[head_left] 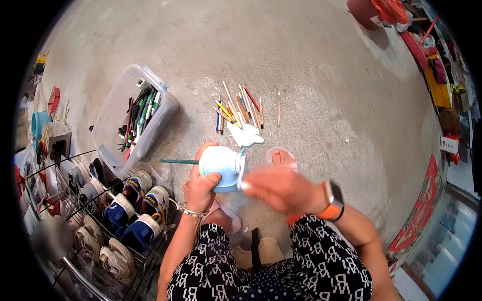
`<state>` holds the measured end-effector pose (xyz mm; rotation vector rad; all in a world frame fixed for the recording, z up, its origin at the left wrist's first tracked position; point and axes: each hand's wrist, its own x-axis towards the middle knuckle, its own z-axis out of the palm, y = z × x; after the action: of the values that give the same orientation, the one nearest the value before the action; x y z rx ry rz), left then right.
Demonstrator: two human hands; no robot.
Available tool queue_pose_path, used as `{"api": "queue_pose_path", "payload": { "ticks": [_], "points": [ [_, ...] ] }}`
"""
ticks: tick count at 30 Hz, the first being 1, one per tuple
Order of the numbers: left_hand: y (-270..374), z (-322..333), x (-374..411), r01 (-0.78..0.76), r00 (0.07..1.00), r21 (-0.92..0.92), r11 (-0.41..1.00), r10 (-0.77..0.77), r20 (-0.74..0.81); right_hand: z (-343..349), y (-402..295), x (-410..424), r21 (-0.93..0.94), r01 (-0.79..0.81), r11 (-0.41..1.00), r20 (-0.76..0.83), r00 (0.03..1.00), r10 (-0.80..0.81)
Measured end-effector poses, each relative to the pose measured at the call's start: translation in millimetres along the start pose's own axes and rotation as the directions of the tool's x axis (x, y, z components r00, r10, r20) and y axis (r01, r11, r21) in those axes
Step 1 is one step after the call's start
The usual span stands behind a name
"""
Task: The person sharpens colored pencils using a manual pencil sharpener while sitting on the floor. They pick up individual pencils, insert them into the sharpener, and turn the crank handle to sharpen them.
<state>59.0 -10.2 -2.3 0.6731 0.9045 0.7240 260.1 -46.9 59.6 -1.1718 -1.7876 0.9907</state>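
My left hand (201, 184) is wrapped around a light-blue rotary pencil sharpener (219, 165), thumb on its near side. A dark green pencil (179, 161) sticks out of its left end. Blurred by motion, my right hand (280, 190) is at the crank (243, 177) on the right end, fingers closed around its white knob. On the floor beyond lies a loose bundle of pencils (243, 107), most in bare wood tones, a few red, yellow or blue. One pencil (278, 109) lies apart to their right. A crumpled white tissue (245, 134) touches the bundle's near end.
A clear plastic bin (165, 109) holding pens and pencils stands at left. Nearer, a wire rack (139, 259) carries several shoes. My sandalled feet (282, 158) flank the work. A reddish bucket (363, 15) stands far right; a red mat (416, 210) lies along the right side.
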Motion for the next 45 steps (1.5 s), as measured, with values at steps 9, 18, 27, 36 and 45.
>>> {"api": "queue_pose_path", "payload": {
  "ticks": [9, 18, 27, 36, 45],
  "points": [
    [0.1, -6.3, -7.2, 0.039, 0.999, 0.126, 0.991, -0.034, -0.037, 4.1, 3.7, -8.8, -0.131, -0.067, 0.989, 0.106, 0.991, 0.081],
    [3.8, -11.3, 3.7, -0.032, 0.999, 0.092, 0.995, 0.035, -0.033, 16.4, 27.0, -10.6, -0.111, -0.111, 0.988, 0.047, 0.992, 0.117],
    [-0.3, -1.3, 10.1, -0.015, 1.000, 0.155, 0.988, 0.012, 0.015, 36.0, 60.3, -29.0, -0.252, -0.034, 0.967, 0.100, 0.993, 0.061],
    [-6.3, -5.7, 9.3, -0.003, 1.000, 0.127, 0.992, 0.001, 0.011, 22.2, 86.2, -1.6, -0.149, -0.257, 0.955, -0.090, 0.965, 0.246],
    [-0.6, 1.4, 7.4, -0.054, 0.998, 0.119, 0.991, 0.056, -0.014, 6.3, 70.9, 21.3, -0.055, -0.166, 0.985, -0.231, 0.961, 0.150]
  ]
}}
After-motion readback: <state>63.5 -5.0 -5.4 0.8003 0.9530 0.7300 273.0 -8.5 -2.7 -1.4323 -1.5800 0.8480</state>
